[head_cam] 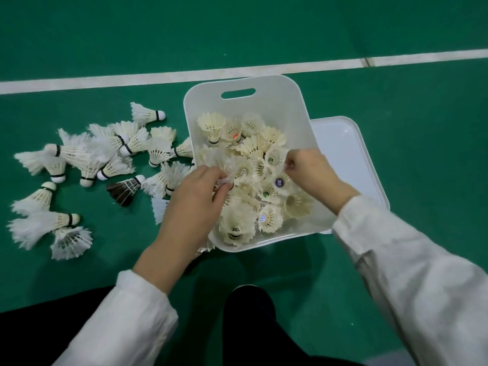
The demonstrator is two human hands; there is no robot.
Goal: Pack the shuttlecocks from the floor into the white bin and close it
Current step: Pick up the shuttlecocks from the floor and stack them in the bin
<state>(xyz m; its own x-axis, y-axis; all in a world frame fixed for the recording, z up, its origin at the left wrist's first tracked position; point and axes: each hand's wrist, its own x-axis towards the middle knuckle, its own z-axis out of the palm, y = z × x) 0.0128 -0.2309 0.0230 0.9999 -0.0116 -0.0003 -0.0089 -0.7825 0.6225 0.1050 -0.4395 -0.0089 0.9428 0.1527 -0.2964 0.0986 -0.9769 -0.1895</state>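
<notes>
A: Obs. Nearest the lens, 6 o'clock: dark trousers (248, 326), matte cloth. White sleeves (126, 320) at 7 and 4 o'clock, soft creased weave. Largest item?

B: Green floor (264, 27), smooth court matting with a slight sheen. A painted white line (184, 75) runs from 9 to 2 o'clock. Next is the white bin (264, 101), centre: moulded plastic, rounded corners, slot handle in the far wall. It stands open just ahead of the knees, I judge so that both hands reach in.

A: Lid?

B: Lid (343, 138) lies flat on the floor at the bin's 3 o'clock, partly hidden behind it. Glossy, raised rim. Presumably parked away from the loading side. Bin not yet closed.

A: Task items?

B: Two lots. Packed shuttlecocks (253, 151) fill the bin, mostly cork down with cream skirts up; nesting likely saves room. Loose shuttlecocks (105, 151) are strewn on the floor at 9 o'clock, the nearest just beside the bin wall. Frayed feathers, rounded cork tips, black bands.

A: Grips?

B: Left hand (190, 204) is at the bin's left rim, fingers curled, pinching a white-feathered shuttlecock (227, 178) by its skirt. Right hand (314, 173), over the bin's right side, pinches the feather edge of a cream shuttlecock (280, 170) between thumb and fingertips. A light hold suits brittle feathers.

A: Smallest?

B: One dark-feathered shuttlecock (124, 190) at 9 o'clock among the loose lot. Judgement: packing roughly half done.
</notes>
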